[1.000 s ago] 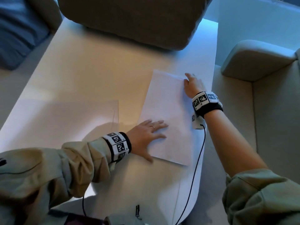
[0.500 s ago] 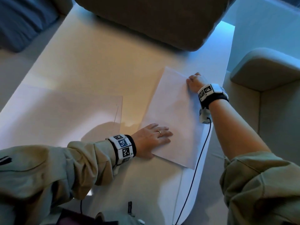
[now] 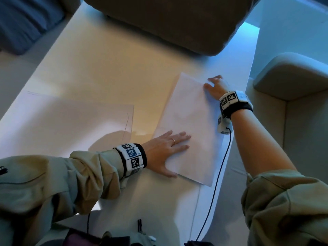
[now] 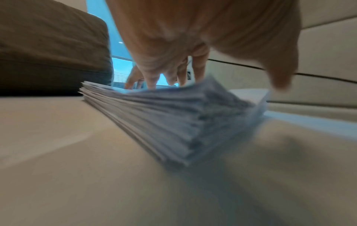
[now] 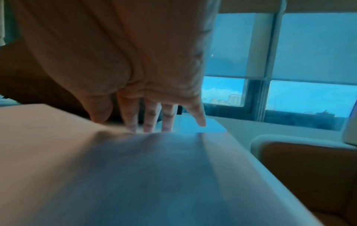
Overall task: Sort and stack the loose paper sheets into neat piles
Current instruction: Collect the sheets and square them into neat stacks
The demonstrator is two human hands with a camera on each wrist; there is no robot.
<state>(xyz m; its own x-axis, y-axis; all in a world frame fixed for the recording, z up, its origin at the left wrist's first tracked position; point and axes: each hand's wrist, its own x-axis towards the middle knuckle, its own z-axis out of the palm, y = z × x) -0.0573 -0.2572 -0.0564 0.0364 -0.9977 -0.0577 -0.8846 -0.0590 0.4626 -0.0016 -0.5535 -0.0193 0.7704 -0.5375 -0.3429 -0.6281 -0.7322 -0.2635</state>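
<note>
A stack of paper (image 3: 191, 125) lies at an angle on the right side of a pale table (image 3: 99, 71), near its right edge. The left hand (image 3: 165, 150) rests flat on the stack's near left part, fingers straight and together, thumb on the table beside the paper. The right hand (image 3: 215, 87) rests at the stack's far right edge, its fingers (image 5: 148, 120) extended with tips touching the top sheet. A second, larger sheet (image 3: 67, 125) lies flat on the table's left side, apart from the stack. A brown cushion (image 3: 168, 20) sits at the table's far end.
</note>
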